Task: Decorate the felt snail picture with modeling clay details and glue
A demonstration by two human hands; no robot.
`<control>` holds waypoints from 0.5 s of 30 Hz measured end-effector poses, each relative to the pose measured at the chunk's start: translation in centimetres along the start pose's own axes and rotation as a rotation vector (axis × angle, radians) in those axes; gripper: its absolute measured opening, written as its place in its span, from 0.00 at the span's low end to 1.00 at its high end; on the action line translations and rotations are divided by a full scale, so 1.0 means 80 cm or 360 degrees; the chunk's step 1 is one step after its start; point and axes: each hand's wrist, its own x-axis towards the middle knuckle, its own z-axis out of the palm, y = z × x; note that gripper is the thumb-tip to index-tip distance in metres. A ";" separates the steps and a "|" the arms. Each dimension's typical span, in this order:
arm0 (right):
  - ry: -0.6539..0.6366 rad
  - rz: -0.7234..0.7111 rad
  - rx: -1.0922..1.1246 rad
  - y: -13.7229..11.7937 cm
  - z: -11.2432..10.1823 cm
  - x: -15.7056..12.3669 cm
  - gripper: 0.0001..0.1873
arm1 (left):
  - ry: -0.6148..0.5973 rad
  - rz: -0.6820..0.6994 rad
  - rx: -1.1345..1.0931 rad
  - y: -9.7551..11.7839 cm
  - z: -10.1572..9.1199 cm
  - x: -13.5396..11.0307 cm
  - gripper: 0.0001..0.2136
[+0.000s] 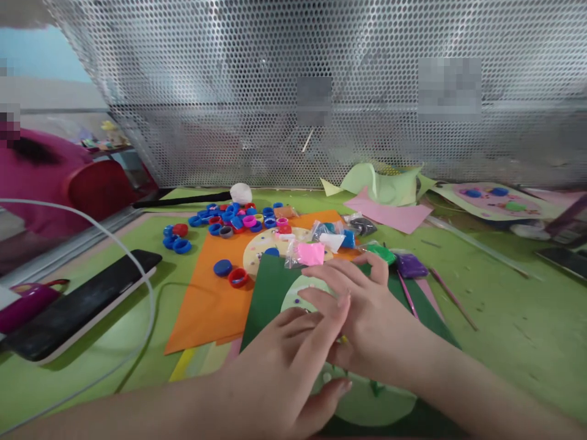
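Shaping, perhaps: left hand (293, 360) and right hand (367, 311) meet over the dark green card (268, 284), half-curled, any hold hidden; next wants delicacy.

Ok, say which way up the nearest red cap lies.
Open side up: the red cap shows its rim and hollow inside.

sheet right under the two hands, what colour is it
The sheet is dark green, with a pale green shape on it; head view.
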 end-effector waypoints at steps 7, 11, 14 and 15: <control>0.0091 -0.0010 -0.0092 0.013 0.004 -0.002 0.11 | 0.0020 -0.0293 -0.0094 -0.008 0.007 -0.009 0.42; 0.0157 -0.0233 -0.0169 0.012 0.006 -0.003 0.09 | -0.0036 -0.0149 -0.0057 -0.008 0.010 -0.007 0.41; 0.0184 -0.0214 -0.0271 0.013 0.002 -0.004 0.12 | 0.0005 -0.0140 0.0040 -0.008 0.011 -0.007 0.36; 0.0193 -0.0218 -0.0311 0.014 0.001 -0.004 0.13 | 0.0013 -0.0167 0.0055 -0.008 0.010 -0.008 0.35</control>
